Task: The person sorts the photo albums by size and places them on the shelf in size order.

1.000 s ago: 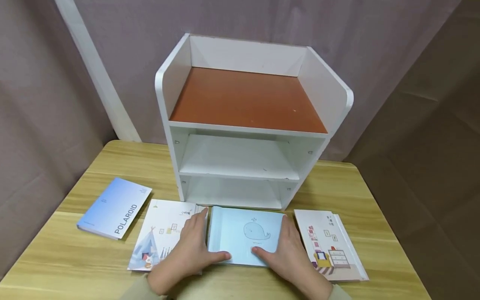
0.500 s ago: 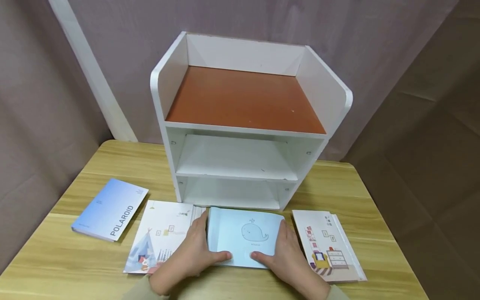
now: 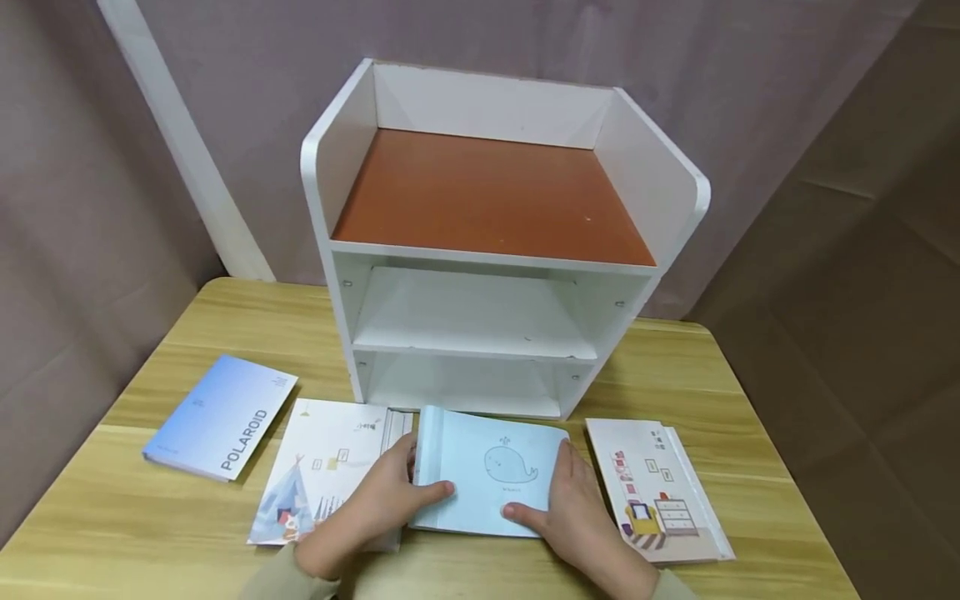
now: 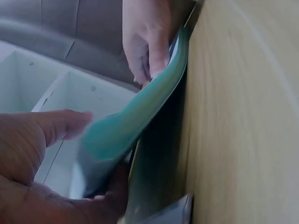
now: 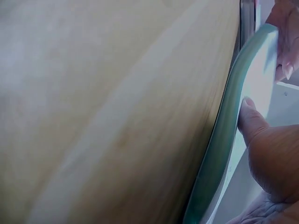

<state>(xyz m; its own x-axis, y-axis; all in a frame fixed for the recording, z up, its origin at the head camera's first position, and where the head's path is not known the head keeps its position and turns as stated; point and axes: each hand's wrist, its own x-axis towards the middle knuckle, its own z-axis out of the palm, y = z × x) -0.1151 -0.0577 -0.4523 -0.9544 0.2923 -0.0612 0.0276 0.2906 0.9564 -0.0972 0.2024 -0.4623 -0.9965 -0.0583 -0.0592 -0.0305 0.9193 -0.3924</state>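
A light blue book with a whale drawing (image 3: 487, 467) lies in front of the white shelf unit (image 3: 330, 192), held between both hands. My left hand (image 3: 390, 492) grips its left edge, thumb on the cover and fingers under it. My right hand (image 3: 566, 500) holds the right edge with the thumb pressing the cover. In the left wrist view the book (image 4: 140, 116) bows up off the table (image 4: 243, 112), with my right hand (image 4: 147, 42) at its far end. The right wrist view shows the book's edge (image 5: 224, 140) raised above the wood.
A blue POLAROID book (image 3: 221, 417) lies at the left, with a tent-picture book (image 3: 315, 467) beside my left hand. A book with a room picture (image 3: 652, 487) lies to the right. The shelf unit has an orange top tray (image 3: 487, 196) and two white shelves below.
The whale book's left side has risen off the table. My left thumb has moved further onto its cover. The other books have not moved.
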